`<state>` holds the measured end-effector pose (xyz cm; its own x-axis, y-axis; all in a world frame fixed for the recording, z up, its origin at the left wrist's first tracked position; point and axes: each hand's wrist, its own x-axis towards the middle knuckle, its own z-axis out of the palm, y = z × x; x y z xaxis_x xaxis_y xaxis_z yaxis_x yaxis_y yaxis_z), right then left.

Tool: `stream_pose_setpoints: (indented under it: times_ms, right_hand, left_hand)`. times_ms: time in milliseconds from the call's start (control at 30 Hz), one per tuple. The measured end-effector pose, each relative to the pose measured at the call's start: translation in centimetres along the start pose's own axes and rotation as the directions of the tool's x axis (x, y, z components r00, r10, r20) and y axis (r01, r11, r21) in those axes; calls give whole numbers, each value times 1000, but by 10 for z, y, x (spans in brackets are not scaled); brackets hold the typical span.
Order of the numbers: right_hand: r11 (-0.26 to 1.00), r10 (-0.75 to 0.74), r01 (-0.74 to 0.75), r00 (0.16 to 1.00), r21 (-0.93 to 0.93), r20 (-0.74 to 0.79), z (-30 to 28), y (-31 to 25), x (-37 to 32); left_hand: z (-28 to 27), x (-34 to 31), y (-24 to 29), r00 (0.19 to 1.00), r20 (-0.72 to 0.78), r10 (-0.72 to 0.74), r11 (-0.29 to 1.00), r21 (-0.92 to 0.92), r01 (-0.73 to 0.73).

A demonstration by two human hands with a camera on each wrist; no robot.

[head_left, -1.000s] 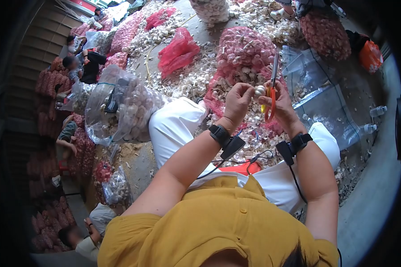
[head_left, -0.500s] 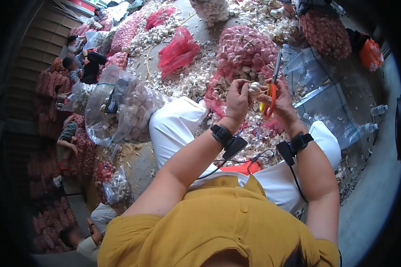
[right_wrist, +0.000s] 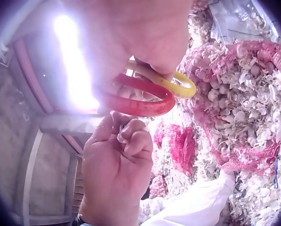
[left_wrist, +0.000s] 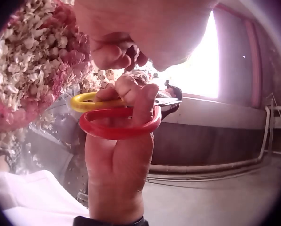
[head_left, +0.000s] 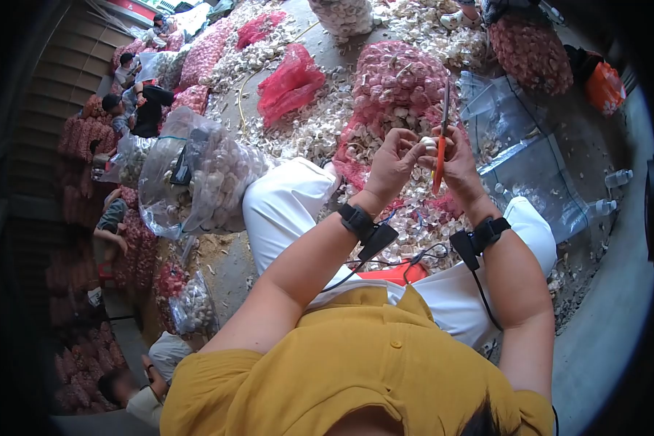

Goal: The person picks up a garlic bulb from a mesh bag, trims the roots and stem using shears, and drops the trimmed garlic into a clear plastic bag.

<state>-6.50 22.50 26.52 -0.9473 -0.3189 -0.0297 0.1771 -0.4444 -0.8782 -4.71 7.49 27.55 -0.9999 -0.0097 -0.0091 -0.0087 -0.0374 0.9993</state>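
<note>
In the head view my left hand (head_left: pixel 391 167) and right hand (head_left: pixel 459 168) meet in front of me over the garlic heap. Between their fingertips shows a pale garlic bulb (head_left: pixel 428 142), which the left hand pinches with thumb and fingers. My right hand holds scissors (head_left: pixel 441 149) with the blades pointing away from me. The scissors' red handle loop (left_wrist: pixel 119 134) and yellow loop (left_wrist: pixel 79 108) stand out around the right hand in the left wrist view. From the right wrist, the left hand (right_wrist: pixel 117 165) has curled fingers; the bulb is mostly hidden.
A pink net sack of garlic (head_left: pixel 400 76) lies ahead, with loose skins around it. Clear plastic sheets (head_left: pixel 534 182) are to the right, near bottles (head_left: pixel 618 179). A big clear bag of garlic (head_left: pixel 196 171) stands left. Several people sit farther left.
The scissors have turned more edge-on, their yellow loop now mostly behind the red. The left fingers have shifted over the bulb, covering more of it, and the hands are closer together.
</note>
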Motion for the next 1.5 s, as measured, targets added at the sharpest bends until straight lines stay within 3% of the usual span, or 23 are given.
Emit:
stream_pose_setpoints:
  times_ms: [33, 67, 100, 133, 200, 300, 433, 500, 533, 600, 733, 800, 833, 867, 933, 1067, 1133, 1167, 1233, 1367, 1433, 1467, 1500]
  right_hand:
    - [1000, 0, 0, 1000, -1, 1, 0, 1, 0]
    - [999, -21, 21, 1000, -48, 9, -1, 2, 0]
    - [995, -42, 43, 999, -95, 19, -2, 4, -1]
    - [995, -42, 44, 999, -95, 20, -4, 6, 0]
    - [994, -55, 59, 997, -87, 54, -7, 10, 1]
    - [999, -27, 28, 999, -36, 43, -5, 9, 0]
    - [996, -18, 17, 1000, 82, 11, -3, 4, -2]
    - [997, -43, 47, 997, 64, -64, -5, 4, -1]
    - [997, -44, 48, 997, 64, -64, -5, 2, -1]
    - [990, 0, 11, 997, 138, -80, -4, -5, -2]
    - [970, 103, -99, 995, 221, -7, -3, -10, -3]
    - [962, 158, -162, 987, 220, 37, -5, -4, -3]
    - [962, 158, -162, 987, 219, 37, -5, -3, -3]
    - [972, 147, -152, 988, 178, 40, -5, -3, -3]
    - [981, 136, -141, 990, 137, 44, -5, -2, -4]
    - [979, 180, -187, 979, 81, 93, -1, -5, -8]
    - [970, 219, -228, 971, 88, 96, 1, -9, -9]
    - [971, 208, -219, 972, 97, 112, 3, -10, -9]
    - [971, 198, -212, 973, 109, 122, 2, -11, -10]
    - [966, 224, -231, 972, 113, 71, -3, -4, -5]
    - [964, 242, -246, 969, 104, 49, -5, 0, -3]
    - [962, 244, -247, 969, 116, 39, -6, 1, -3]
    - [960, 245, -247, 969, 129, 29, -6, 2, -3]
  left_hand:
    - [-2, 2, 1, 1000, -1, 1, 1000, -1, -1]
    - [-6, 5, 2, 959, 38, 279, 926, 253, -280]
    - [-8, 6, 3, 844, 145, 516, 716, 468, -518]
    - [-6, 5, 5, 844, 144, 516, 716, 469, -518]
    - [-3, -1, 10, 968, 55, 245, 929, 272, -251]
    - [-4, -2, 7, 908, 80, 412, 774, 495, -395]
    - [-10, -1, -9, 873, 97, 477, 682, 586, -438]
    - [-20, 3, -33, 981, -12, 194, 862, 480, -165]
    - [-20, 2, -29, 981, -11, 195, 861, 480, -166]
    - [-19, -2, -23, 999, 49, -19, 999, 41, 17]
    - [-3, -8, 5, 988, 81, 135, 986, 88, -142]
    - [-3, -1, 2, 952, 192, 238, 913, 291, -287]
    - [-1, 2, 0, 945, 177, 275, 918, 244, -313]
    - [-2, 3, -2, 945, 177, 275, 918, 245, -313]
    - [-3, 2, 0, 983, 136, 121, 992, 14, -124]
    - [-4, 0, 10, 967, 174, 186, 978, 66, -200]
    - [-4, 5, 2, 942, -17, 335, 810, 516, -279]
    - [-9, 7, -7, 942, -16, 336, 812, 512, -281]
    - [-21, 8, -21, 995, -4, -102, 985, 142, 102]
    - [-22, 6, -16, 987, 161, 13, 924, 376, -73]
    - [-6, 1, -7, 977, 180, 114, 993, -32, -110]
    - [-6, 1, -4, 977, 181, 115, 993, -33, -111]
    - [-9, 1, -1, 941, 279, 191, 948, 197, -251]
